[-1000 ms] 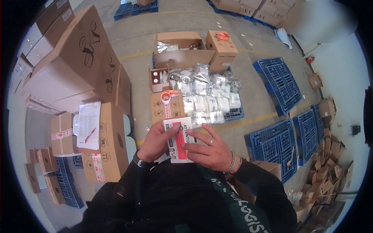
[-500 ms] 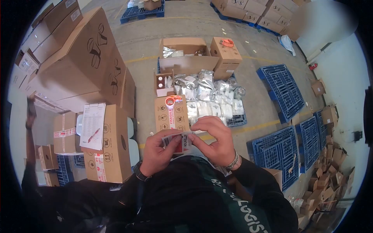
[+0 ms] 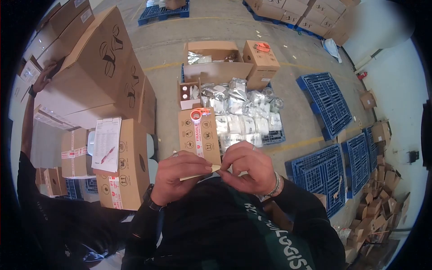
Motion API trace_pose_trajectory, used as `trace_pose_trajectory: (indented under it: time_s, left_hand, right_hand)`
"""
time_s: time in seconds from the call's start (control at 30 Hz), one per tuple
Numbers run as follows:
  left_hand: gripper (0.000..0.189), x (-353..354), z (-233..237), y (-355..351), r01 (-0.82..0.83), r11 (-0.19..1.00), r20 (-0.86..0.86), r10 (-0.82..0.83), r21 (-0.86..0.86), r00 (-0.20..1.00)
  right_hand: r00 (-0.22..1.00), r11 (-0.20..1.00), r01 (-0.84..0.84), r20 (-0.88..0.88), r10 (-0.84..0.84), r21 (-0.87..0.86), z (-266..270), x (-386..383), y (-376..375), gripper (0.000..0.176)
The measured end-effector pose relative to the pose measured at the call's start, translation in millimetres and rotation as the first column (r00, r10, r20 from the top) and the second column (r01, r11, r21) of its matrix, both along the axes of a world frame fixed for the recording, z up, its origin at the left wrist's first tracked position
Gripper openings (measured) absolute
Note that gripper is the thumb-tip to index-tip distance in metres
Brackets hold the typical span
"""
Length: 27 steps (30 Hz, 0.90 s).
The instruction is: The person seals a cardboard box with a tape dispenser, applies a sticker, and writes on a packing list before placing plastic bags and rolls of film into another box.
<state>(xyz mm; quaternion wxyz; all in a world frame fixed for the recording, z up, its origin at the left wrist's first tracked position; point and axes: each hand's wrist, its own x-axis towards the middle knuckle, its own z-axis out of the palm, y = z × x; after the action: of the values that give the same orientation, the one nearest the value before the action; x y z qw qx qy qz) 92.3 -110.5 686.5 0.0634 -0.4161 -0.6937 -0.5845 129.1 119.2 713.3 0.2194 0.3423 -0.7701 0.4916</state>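
A small printed label (image 3: 201, 173), with "ATTENTION" on its face in the earlier frame, now shows a pale yellowish side. My left hand (image 3: 180, 176) is closed around it, fingers over its top. At its right end, the thumb and fingertips of my right hand (image 3: 249, 168) pinch the corner. Just beyond my hands stands a closed carton (image 3: 187, 131) with red-and-white FRAGILE tape, and a tape roll (image 3: 196, 115) lies on top. To its right are several silver and clear plastic packs (image 3: 240, 123).
Left stands a carton (image 3: 135, 166) with a clipboard (image 3: 106, 144) and red pen on it. Another person's hand (image 3: 44, 78) touches the tall carton stack (image 3: 96, 67). An open box (image 3: 218, 72) is behind the packs; blue pallets (image 3: 319, 175) lie right.
The label has been turned so its printed face no longer shows. My left hand has rolled over it. The other person's hand has risen to the stacked cartons.
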Motion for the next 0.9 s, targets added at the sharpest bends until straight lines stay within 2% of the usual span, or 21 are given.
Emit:
trace_pose_trajectory:
  time_s: [0.2,0.3,0.4,0.7,0.9]
  left_hand:
    - [0.029,1.9,2.8,-4.3,-0.024,0.999,-0.016,0.023,-0.035,1.000]
    - [0.031,2.1,3.9,-5.4,-0.024,0.999,-0.036,0.023,-0.045,0.999]
    - [0.032,2.6,5.8,-7.2,-0.007,0.997,-0.046,0.003,-0.073,0.999]
    - [0.032,2.1,9.7,-11.8,-0.024,0.999,-0.097,0.019,-0.046,0.995]
    - [0.033,-0.3,11.7,-15.0,-0.016,0.997,-0.126,0.007,-0.072,0.992]
  right_hand:
    - [0.998,0.997,-0.067,0.010,0.066,0.030,4.8,-3.0,0.6,0.026]
    - [0.994,0.992,-0.088,-0.062,0.094,0.091,7.0,-5.5,-1.8,0.024]
    - [0.991,0.977,-0.131,-0.017,0.136,0.166,6.9,-3.4,-2.3,0.021]
    - [0.984,0.988,-0.143,-0.097,0.149,0.067,5.1,-6.4,-3.1,0.021]
    - [0.986,0.991,-0.112,-0.115,0.120,0.078,6.4,-8.2,-5.2,0.021]
